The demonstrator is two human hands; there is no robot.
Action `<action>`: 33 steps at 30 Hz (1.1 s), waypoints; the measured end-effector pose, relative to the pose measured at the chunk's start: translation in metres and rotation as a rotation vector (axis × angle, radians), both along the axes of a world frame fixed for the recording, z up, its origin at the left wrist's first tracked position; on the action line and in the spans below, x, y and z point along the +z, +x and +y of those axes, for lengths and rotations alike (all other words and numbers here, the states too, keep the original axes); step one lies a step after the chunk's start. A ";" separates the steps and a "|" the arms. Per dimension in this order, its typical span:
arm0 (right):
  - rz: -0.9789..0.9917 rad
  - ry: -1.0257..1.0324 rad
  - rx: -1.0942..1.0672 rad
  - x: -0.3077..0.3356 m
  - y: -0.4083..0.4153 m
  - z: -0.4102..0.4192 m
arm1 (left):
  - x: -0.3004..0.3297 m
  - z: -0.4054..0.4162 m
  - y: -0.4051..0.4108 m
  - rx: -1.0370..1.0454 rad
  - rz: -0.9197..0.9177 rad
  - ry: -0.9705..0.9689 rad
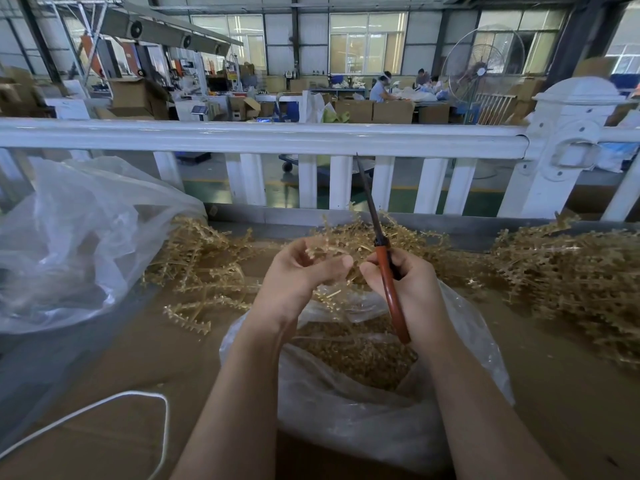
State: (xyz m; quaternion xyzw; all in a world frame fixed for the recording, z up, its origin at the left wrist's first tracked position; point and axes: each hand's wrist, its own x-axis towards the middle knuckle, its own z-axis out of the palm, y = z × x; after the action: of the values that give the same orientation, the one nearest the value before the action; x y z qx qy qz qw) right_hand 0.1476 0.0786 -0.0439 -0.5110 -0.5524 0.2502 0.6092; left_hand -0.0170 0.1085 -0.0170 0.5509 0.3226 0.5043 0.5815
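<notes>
Surface: brown cardboard table top point(138, 358); white railing point(263, 136) behind, factory hall beyond.
Left hand point(301, 271): fingers curled, pinching gold sprig point(325, 252) above clear bag point(346, 410) of gold bits.
Right hand point(405, 282): fingers wrapped round scissors point(394, 306), blades up.
Hidden: sprig partly behind fingers.
Around: sprig heaps point(571, 271), big sack point(69, 237), white cord point(162, 420).

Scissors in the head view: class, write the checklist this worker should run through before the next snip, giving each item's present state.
1. Right hand grips the scissors by the orange handle: ok.
2. Left hand holds a gold sprue: ok.
3. Sprue sits between the blades: not ok; they look shut and point up past it.
4. Open clear bag lies under both hands: ok.
5. Left hand clear of the cutting edge: cannot tell.
</notes>
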 end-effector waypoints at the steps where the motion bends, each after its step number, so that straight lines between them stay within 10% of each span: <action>1: -0.001 -0.001 -0.004 0.001 0.000 0.000 | 0.000 -0.001 0.000 -0.025 0.038 0.012; 33: -0.631 -0.070 -0.137 0.002 -0.004 -0.012 | 0.008 0.000 -0.011 0.233 0.203 0.233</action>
State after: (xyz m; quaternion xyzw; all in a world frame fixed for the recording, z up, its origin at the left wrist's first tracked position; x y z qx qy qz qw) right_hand 0.1440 0.0665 -0.0420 -0.6200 -0.6694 0.0565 0.4054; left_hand -0.0281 0.1083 -0.0091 0.6216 0.3807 0.5440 0.4157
